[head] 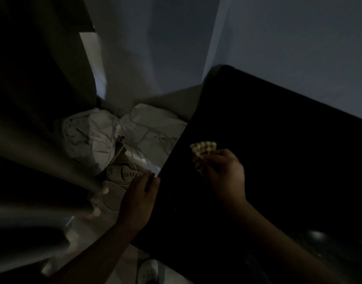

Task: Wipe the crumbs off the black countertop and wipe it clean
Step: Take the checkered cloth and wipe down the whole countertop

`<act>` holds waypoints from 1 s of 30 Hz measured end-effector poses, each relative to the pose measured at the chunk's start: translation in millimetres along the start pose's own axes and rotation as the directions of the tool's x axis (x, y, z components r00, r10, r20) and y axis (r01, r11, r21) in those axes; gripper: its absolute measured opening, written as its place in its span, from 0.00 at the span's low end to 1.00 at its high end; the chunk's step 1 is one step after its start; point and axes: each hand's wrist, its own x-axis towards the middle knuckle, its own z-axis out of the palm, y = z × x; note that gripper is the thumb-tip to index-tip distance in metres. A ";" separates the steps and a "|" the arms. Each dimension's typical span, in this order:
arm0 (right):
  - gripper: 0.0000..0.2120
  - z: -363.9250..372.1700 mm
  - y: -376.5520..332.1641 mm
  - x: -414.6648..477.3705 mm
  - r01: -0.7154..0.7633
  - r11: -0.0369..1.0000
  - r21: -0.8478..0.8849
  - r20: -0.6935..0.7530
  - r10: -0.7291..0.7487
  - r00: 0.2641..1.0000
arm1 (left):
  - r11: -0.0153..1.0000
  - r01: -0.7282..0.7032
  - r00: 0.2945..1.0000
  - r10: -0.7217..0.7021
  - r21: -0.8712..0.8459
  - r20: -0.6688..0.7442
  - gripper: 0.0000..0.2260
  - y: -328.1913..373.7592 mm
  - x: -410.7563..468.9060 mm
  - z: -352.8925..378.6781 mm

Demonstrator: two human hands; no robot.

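Pinching a checkered cloth [202, 149] in the right hand [223, 175], over the black countertop [288, 140] near its left side. Left hand [139, 199] at the countertop's left edge, fingers curled; too dark to tell if it's holding anything. Pale shoe [124, 173] on the floor further left.

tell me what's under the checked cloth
The black countertop lies under the checked cloth, which the right hand pinches. Anything lying beneath it is covered, and the surface is very dark.

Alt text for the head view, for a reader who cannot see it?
In a dim room, a person's right hand holds a checked cloth over a black countertop; the left hand is at its left edge. White fabric and cords lie on the floor.
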 end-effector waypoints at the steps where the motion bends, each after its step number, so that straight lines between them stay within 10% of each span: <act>1: 0.07 -5.5 5.0 2.8 -0.027 0.998 -0.055 -0.056 0.023 0.998 | 1.000 -0.003 1.000 0.003 0.010 -0.001 0.14 -2.7 -4.5 -2.2; 6: 0.08 2.4 8.6 -9.6 -0.197 0.977 -0.085 -0.193 0.178 0.965 | 0.995 -0.103 0.995 0.103 -0.002 0.007 0.04 -3.7 -19.2 -13.2; 16: 0.06 19.0 -32.8 -61.7 -0.027 1.000 0.017 0.011 0.026 1.000 | 0.990 -0.093 0.994 0.086 -0.104 -0.072 0.07 -19.4 -41.8 -27.1; 21: 0.10 -10.7 -19.1 -60.5 -0.107 0.984 -0.139 -0.172 0.083 0.982 | 0.996 -0.068 0.995 0.063 -0.054 -0.078 0.09 -23.5 -43.2 -28.0; 30: 0.11 38.2 -45.5 -136.3 -0.045 0.989 -0.139 -0.086 0.033 0.996 | 0.990 -0.086 0.996 0.083 -0.115 -0.029 0.07 -19.3 -46.6 -33.5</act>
